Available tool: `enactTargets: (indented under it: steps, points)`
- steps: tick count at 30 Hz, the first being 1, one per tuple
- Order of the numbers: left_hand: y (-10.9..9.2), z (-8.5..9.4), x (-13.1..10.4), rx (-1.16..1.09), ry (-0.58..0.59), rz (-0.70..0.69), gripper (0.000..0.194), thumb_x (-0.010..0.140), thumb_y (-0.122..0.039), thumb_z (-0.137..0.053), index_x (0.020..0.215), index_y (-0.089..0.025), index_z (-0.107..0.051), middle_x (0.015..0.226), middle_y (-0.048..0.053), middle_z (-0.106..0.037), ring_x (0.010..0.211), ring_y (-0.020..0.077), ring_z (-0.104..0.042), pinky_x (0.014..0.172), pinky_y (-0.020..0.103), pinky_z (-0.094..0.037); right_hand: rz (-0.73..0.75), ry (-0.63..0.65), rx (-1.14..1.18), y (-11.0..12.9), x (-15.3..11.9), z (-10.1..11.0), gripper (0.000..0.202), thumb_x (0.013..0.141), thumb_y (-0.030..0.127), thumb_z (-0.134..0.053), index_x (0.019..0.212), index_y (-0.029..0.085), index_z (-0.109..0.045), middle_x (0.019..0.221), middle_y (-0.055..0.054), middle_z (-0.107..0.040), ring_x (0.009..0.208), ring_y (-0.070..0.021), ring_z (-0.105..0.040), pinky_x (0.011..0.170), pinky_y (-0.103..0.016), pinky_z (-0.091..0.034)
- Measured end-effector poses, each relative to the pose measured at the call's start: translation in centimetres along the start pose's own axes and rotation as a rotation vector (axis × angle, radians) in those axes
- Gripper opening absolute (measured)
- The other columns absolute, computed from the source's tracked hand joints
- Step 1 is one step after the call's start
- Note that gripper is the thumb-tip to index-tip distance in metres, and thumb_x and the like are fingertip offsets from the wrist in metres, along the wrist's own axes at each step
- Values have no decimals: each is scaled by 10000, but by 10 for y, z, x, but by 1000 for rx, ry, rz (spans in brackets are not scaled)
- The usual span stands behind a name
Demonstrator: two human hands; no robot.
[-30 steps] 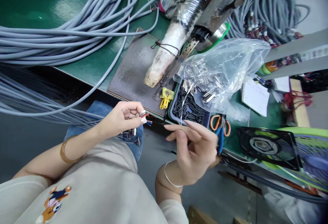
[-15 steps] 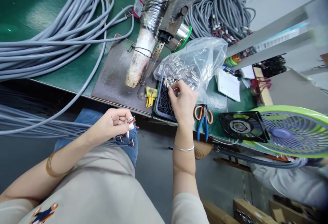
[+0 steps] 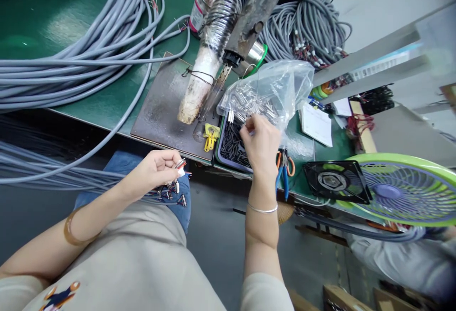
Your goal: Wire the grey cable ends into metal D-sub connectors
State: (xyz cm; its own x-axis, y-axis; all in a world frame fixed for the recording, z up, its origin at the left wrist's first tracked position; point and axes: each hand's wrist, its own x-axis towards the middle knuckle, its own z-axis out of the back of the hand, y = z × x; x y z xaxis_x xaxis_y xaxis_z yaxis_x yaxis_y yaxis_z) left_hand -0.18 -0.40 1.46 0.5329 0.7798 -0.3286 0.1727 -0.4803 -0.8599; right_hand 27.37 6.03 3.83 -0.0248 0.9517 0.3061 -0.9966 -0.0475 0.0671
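Pinched in my left hand (image 3: 162,168) is the stripped end of a grey cable, with thin coloured wires (image 3: 181,164) poking past the fingertips. It hovers over my lap, where several cables with small connectors (image 3: 175,187) lie. My right hand (image 3: 261,140) has its fingers bent together at the open mouth of a clear plastic bag (image 3: 285,83) full of small metal connectors (image 3: 249,102). What those fingers hold, if anything, is hidden. Below and left of it, small black parts (image 3: 231,142) fill a shallow tray (image 3: 230,163).
A soldering iron (image 3: 221,76) and a wrapped duct (image 3: 199,83) hang over a brown board (image 3: 160,97). Pliers (image 3: 284,171), a black fan (image 3: 337,180) and a green fan (image 3: 392,192) line the right edge. Grey cables (image 3: 89,78) cover the left. A person's sleeve (image 3: 384,259) shows lower right.
My right hand has moved slightly right, away from the tray and over the bag's connectors, now partly covering the pliers' handles. My left hand has barely moved.
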Motion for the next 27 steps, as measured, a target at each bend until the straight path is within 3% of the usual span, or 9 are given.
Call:
enactTargets:
  steps: [5, 12, 22, 25, 27]
  points:
    - [1, 3, 1, -58, -5, 21, 243, 696, -260, -732, 666, -174, -506, 542, -83, -393, 471, 29, -256, 444, 167, -183, -13, 36, -35, -14, -21, 17, 132, 845, 150, -552, 744, 226, -512, 786, -26, -631, 707, -169, -517, 666, -311, -308]
    - [4, 2, 3, -54, -6, 7, 234, 701, -254, -731, 666, -173, -514, 535, -77, -418, 469, 33, -291, 446, 164, -199, -34, 1, 185, -13, -27, 19, 130, 922, 293, -586, 812, 228, -564, 925, -35, -733, 816, -187, -655, 771, -313, -459]
    - [3, 2, 3, -67, -38, 26, 232, 675, -252, -742, 669, -166, -526, 541, -73, -436, 451, 24, -299, 435, 159, -192, 49, 146, -47, 3, -18, 7, 97, 894, 170, -585, 809, 210, -610, 814, -39, -701, 711, -175, -587, 647, -308, -309]
    - [1, 1, 4, -113, -73, 34, 225, 664, -241, -755, 698, -160, -548, 573, -62, -469, 456, 23, -322, 423, 152, -175, 59, 75, -73, 4, -20, 12, 125, 902, 155, -558, 800, 210, -605, 794, -34, -689, 709, -171, -585, 644, -312, -325]
    - [-1, 1, 4, -156, -115, 23, 230, 662, -235, -768, 718, -160, -558, 589, -57, -481, 463, 25, -335, 417, 150, -168, 50, -71, -53, 3, -25, 20, 138, 904, 155, -550, 790, 217, -596, 810, -33, -697, 753, -176, -613, 672, -315, -383]
